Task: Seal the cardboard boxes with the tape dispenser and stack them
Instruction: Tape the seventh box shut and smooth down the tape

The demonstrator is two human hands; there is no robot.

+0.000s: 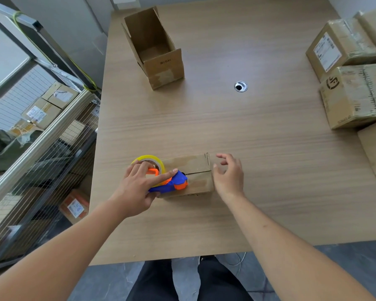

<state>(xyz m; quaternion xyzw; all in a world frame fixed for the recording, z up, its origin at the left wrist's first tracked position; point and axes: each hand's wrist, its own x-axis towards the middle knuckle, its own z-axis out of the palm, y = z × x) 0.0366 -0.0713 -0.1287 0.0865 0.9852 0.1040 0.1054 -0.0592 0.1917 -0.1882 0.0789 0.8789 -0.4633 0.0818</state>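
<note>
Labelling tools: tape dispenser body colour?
Blue body with orange parts, yellow tape roll; tape dispenser, head view.

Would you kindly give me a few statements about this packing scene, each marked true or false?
1. The left hand holds the tape dispenser on the closed box. True.
2. The right hand grips the closed box. False: its fingers are spread and relaxed beside the box's right end, gripping nothing.
3. The open box stands at the far left of the table. True.
4. The tape roll is red. False: it is yellow.
5. Taped boxes sit at the table's right edge. True.
</note>
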